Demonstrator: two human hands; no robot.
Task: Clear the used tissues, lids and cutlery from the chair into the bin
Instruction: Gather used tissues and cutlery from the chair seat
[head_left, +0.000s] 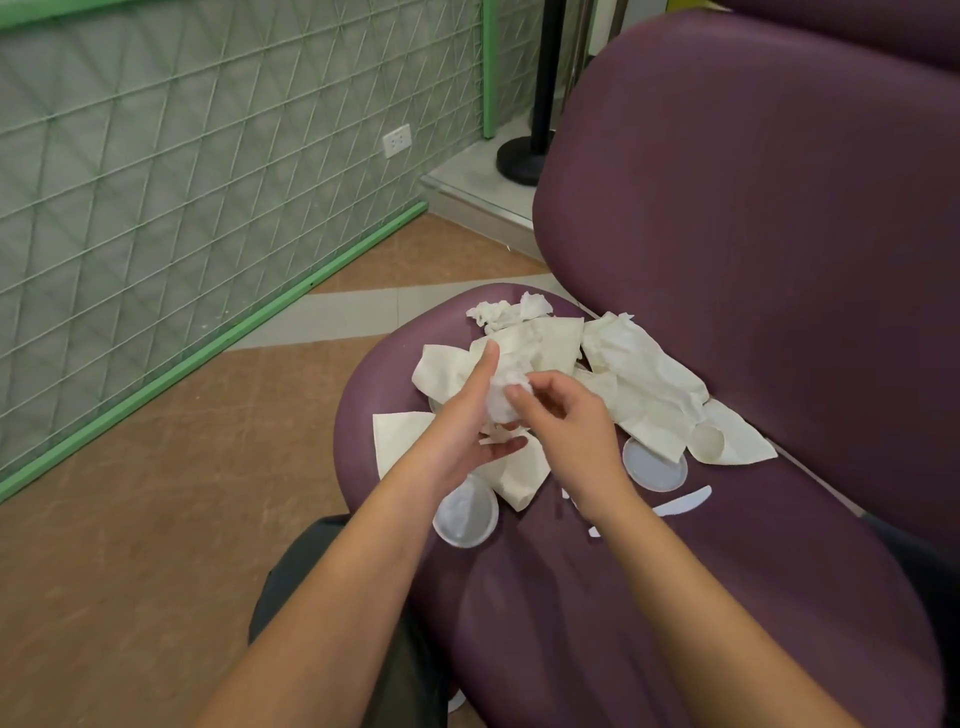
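Over the purple chair (701, 597), the left hand (462, 415) lies spread with fingers straight against a crumpled tissue (503, 396), which the right hand (563, 415) pinches; best to bunch neighbouring tissues (644, 384) into one wad, leaving lids (655, 464) and cutlery (683, 502) for later.

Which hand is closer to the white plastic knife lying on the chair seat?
The right hand. Its wrist passes just left of the knife, with the fingers on the crumpled tissue above. The left hand is farther left, beyond the right forearm.
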